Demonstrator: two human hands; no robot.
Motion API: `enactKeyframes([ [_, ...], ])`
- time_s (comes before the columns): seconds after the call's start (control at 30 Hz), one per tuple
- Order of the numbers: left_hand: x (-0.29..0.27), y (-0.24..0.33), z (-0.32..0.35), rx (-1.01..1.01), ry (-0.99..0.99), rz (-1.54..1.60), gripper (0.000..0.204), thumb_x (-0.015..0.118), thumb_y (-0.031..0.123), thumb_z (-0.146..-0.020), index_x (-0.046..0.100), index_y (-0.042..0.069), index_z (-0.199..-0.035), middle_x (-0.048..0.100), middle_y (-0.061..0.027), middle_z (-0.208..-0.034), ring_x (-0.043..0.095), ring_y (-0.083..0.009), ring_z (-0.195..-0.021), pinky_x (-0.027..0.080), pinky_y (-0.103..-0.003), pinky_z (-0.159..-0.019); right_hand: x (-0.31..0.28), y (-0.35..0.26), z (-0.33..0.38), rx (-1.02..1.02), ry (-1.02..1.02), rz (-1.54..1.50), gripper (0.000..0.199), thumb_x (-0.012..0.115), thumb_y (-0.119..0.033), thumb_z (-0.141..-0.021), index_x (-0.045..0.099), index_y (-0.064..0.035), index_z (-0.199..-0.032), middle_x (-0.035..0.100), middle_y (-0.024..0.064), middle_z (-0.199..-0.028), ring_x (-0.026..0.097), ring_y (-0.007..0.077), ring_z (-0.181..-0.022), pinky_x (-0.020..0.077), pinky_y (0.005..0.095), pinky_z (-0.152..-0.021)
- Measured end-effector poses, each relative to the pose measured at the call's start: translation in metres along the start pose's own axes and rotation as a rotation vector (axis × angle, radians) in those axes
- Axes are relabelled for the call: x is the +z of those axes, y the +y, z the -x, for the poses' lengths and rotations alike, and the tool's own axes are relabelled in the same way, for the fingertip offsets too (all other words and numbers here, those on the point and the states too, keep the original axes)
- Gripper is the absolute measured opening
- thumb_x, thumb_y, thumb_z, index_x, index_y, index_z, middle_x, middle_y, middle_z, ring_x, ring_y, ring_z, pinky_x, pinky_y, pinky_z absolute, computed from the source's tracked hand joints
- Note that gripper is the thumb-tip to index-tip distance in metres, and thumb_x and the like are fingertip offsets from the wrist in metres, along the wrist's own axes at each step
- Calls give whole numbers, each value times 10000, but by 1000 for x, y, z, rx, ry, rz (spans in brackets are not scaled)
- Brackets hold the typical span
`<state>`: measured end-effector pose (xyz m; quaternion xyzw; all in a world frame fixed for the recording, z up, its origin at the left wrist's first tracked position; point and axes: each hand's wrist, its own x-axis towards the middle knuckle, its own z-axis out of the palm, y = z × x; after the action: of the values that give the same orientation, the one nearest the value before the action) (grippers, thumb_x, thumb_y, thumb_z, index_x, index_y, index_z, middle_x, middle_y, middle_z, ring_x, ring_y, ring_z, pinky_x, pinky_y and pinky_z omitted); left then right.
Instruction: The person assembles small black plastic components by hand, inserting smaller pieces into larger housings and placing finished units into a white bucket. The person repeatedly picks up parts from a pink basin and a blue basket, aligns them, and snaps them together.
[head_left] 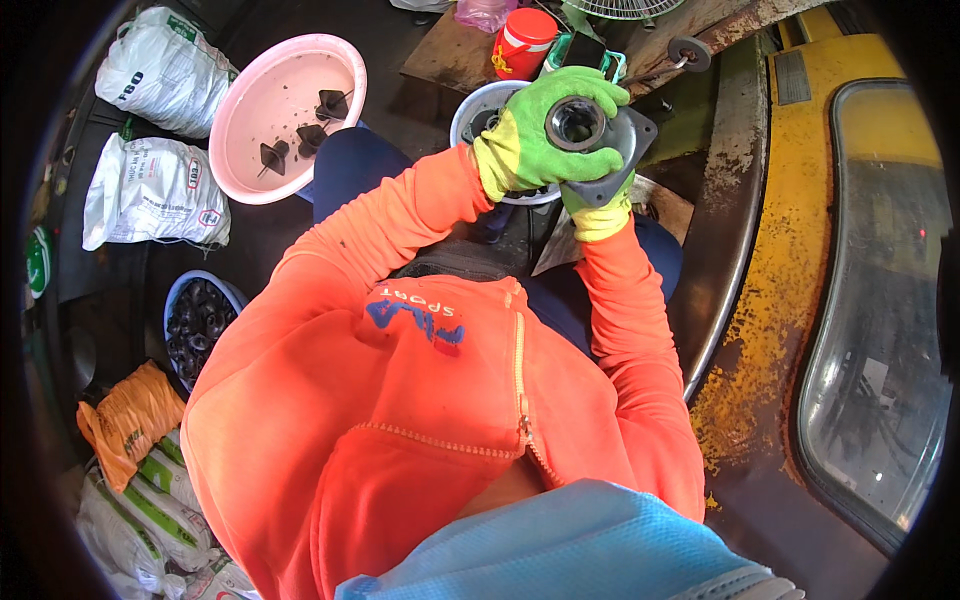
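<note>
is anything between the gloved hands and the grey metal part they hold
Nothing visible: the left hand wraps the grey metal flange part from above and the right hand grips its lower edge, both in direct contact.

A big pink bowl (262,110) sits at the upper left of the frame, with a few small dark metal pieces (300,135) in it. Two white sacks (155,70) lie to its left. A blue bowl (200,315) full of dark round parts is at the left. An orange bag (130,415) lies at the lower left. A red jar (522,42) stands at the top. A yellow machine (790,300) fills the right side.
</note>
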<state>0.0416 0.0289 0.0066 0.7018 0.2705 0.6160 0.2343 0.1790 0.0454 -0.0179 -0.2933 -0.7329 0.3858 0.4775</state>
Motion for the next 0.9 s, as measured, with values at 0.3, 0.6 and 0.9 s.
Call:
enactKeyframes([
  [0.3,-20,2,-14,-36,-407,278,412,800,187,-642,625,54,-991,647,-132,-1160,533,-303,-1176,428,-435,-984,-24,-16,13,-29,-351,102,598,767,-270,-751,531,-85,-1268,587,75,-1202,581,225,-1100,480,357,-899],
  [0.6,-10,3,-23,34,-871,811,455,835,329,-651,617,57,-945,634,-165,-1146,515,-352,-1169,437,-446,-929,4,1,36,494,-967,-1264,490,622,-311,-884,481,-77,-1291,545,57,-1045,502,172,-886,425,308,-733],
  [0.9,-42,-24,13,20,268,-415,265,744,96,-717,671,92,-971,672,-40,-942,651,-191,-857,532,-331,-752,-30,-12,18,612,17,-1171,259,472,-251,-984,540,-83,-1169,521,28,-826,379,85,-492,293,221,-428],
])
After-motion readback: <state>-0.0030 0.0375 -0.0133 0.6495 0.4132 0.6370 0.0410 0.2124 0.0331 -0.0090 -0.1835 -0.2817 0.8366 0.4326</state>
